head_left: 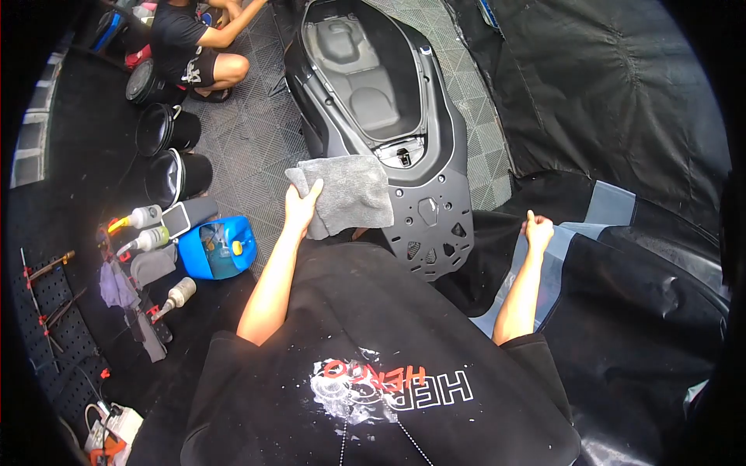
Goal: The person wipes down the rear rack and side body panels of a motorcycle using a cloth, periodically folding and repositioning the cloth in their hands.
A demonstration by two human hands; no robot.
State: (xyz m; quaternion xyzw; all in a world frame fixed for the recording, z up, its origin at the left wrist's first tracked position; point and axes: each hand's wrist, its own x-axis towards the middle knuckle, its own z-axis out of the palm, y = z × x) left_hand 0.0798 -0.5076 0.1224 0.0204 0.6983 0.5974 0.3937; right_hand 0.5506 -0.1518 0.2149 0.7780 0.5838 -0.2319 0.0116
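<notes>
My left hand grips a grey microfiber cloth by its left edge, thumb on top. The cloth hangs spread over the left rear side of a scooter, hiding part of its bodywork. The scooter's seat is off or raised out of view, so its dark storage tub lies exposed. Behind the tub is a flat black rear rack with cut-out slots. Out to the right of the rack, my right hand is held up with its fingers curled in and nothing visible in them.
Another person squats at the upper left. Along the left side are black buckets, a blue jug, and spray bottles. Black sheeting with a clear strip covers the right side. Grey tiles form the floor.
</notes>
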